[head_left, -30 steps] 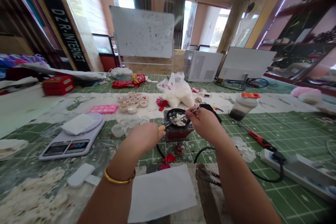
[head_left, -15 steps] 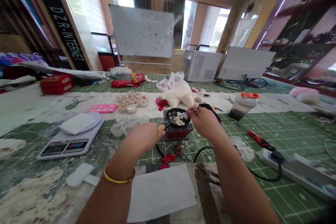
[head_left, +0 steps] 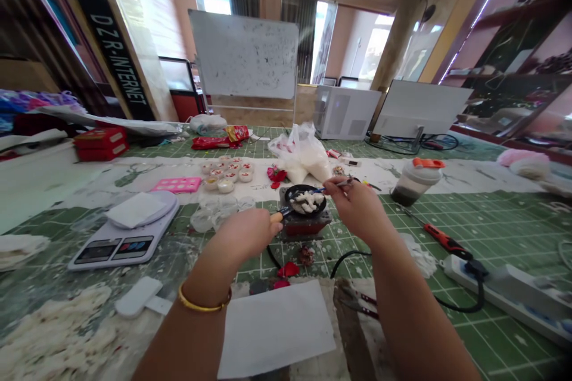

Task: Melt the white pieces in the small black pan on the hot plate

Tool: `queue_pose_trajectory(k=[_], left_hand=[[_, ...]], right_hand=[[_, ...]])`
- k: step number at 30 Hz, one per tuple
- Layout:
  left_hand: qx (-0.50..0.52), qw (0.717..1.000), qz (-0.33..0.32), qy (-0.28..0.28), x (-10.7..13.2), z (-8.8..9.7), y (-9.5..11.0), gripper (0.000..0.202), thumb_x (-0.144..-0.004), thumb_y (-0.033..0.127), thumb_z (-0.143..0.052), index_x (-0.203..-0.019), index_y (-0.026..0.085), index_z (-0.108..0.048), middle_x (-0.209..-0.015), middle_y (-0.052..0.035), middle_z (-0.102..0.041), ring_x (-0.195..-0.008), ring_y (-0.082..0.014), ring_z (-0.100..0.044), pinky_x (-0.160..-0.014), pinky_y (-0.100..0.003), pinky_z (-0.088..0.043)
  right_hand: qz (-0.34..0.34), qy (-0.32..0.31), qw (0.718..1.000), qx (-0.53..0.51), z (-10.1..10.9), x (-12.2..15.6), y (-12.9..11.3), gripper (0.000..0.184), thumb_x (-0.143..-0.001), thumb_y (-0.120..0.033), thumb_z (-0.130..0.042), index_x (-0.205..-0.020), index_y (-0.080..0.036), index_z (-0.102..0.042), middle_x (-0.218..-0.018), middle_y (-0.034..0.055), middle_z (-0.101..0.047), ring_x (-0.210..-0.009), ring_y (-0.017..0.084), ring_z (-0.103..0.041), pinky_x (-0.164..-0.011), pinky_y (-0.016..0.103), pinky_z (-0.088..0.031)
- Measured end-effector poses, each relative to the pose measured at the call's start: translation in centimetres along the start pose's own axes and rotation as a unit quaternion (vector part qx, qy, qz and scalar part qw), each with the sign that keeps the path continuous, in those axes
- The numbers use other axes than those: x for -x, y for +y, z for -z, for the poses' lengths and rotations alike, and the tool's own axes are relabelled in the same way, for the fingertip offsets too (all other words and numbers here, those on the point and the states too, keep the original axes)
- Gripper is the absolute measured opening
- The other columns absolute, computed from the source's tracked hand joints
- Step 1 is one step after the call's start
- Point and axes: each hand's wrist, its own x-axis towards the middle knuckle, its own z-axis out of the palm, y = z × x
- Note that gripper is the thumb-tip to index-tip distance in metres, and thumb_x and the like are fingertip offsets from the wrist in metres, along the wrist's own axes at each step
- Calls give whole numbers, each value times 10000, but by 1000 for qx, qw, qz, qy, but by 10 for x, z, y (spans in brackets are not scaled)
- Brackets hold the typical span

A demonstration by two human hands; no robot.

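Observation:
My left hand (head_left: pixel 252 231) is closed round the wooden handle of a small black frying pan (head_left: pixel 291 190), which rests on a small electric hot plate (head_left: pixel 306 226). Whitish lumps (head_left: pixel 309 202) lie in the pan, mostly toward its right side. Above the pan's right edge, my right hand (head_left: pixel 353 205) pinches a thin stirring tool (head_left: pixel 316 191), bluish along its shaft; its tip is in the pan among the lumps, and its exact kind is unclear. Behind the hot plate stands a clear plastic bag of white granules (head_left: pixel 304 161).
Filled small cups (head_left: pixel 227 174), a pink mold (head_left: pixel 179 184) and a kitchen scale (head_left: pixel 127 232) stand to the left. On the right are a lidded shaker cup (head_left: pixel 415 181), a red-black soldering iron (head_left: pixel 447 241) and a power strip (head_left: pixel 513 297). White paper (head_left: pixel 279 330) lies in front.
My right hand has shifted slightly right, drawing the tool's tip across the pan. The white lumps are gathered more to the right. My left hand keeps its grip on the handle.

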Motion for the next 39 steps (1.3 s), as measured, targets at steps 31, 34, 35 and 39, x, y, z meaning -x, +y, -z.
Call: queue_pose_trajectory(k=[31,34,35,39], left_hand=[[14,1000,10,-5,1,0,-1,440,-771,507,-275,-723,174,-559,-781,-74,-630,-633,-184,-569,-542,-265,-379],[12,1000,9,-3,0,0,-1,445,-771,503,-271,-723,167,-559,-772,-74,-628,-629,-178,-570,-540,-256,-376],[11,1000,5,-2,0,-1,-1,441,-773,498,-270,-721,168,-558,-764,-71,-627,-626,-178,-569,-537,-254,-374],[9,1000,-15,2,-1,-1,-2,422,-779,485,-271,-718,179,-554,-731,-59,-618,-610,-172,-564,-525,-251,-366]], right_hand=[[15,-22,998,50,4,2,2,350,-844,-356,-309,-854,-200,-622,-886,53,-645,-809,167,-565,-663,244,-344],[22,-49,997,50,3,3,1,350,-842,-351,-315,-833,-184,-622,-815,65,-647,-780,166,-566,-648,244,-341],[24,-48,997,49,3,3,1,351,-842,-351,-314,-826,-186,-623,-808,62,-646,-776,165,-565,-648,244,-340],[26,-14,999,40,6,4,-2,346,-843,-350,-308,-827,-208,-623,-851,46,-638,-804,164,-560,-666,241,-339]])
